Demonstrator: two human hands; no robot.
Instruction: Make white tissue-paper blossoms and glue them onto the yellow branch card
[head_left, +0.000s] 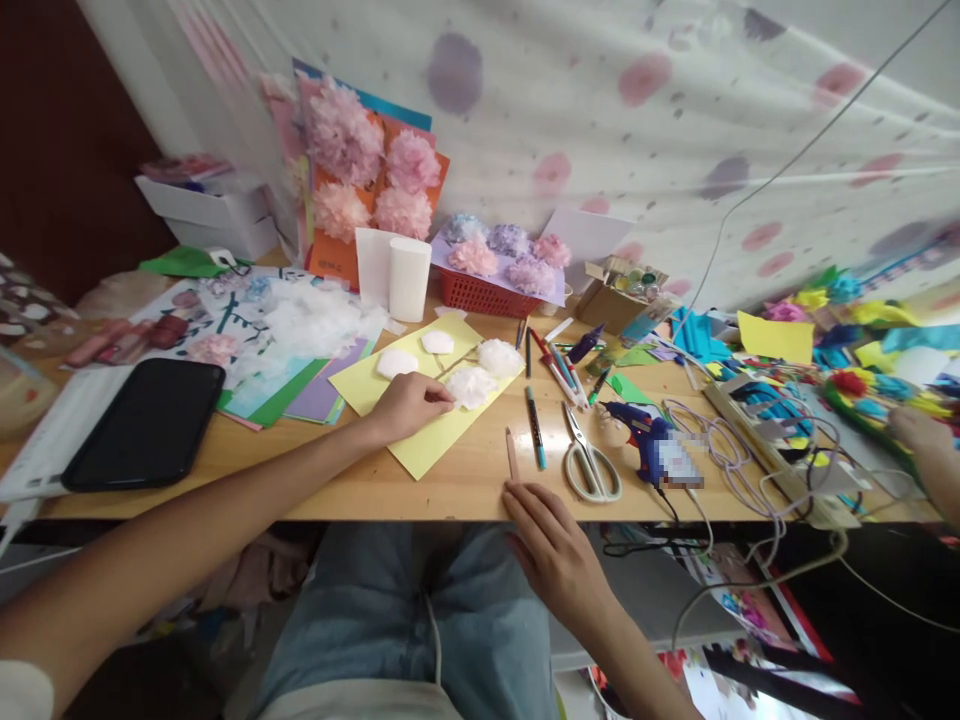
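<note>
A sheet of yellow paper lies on the table in front of me, with white paper shapes and white tissue flowers on it. My left hand rests over the sheet, its fingers pinched at the left edge of the nearer tissue flower. At the table's front edge lies my right hand, fingers stretched out and its palm facing down. Its fingertips are at the lower end of a pencil. Just beyond are a teal-tipped marker and scissors.
A blue glue gun and loose cables lie to the right, beside a power strip. Another person's hand is at far right. A black phone lies left. Behind stand a red basket and pink pompoms.
</note>
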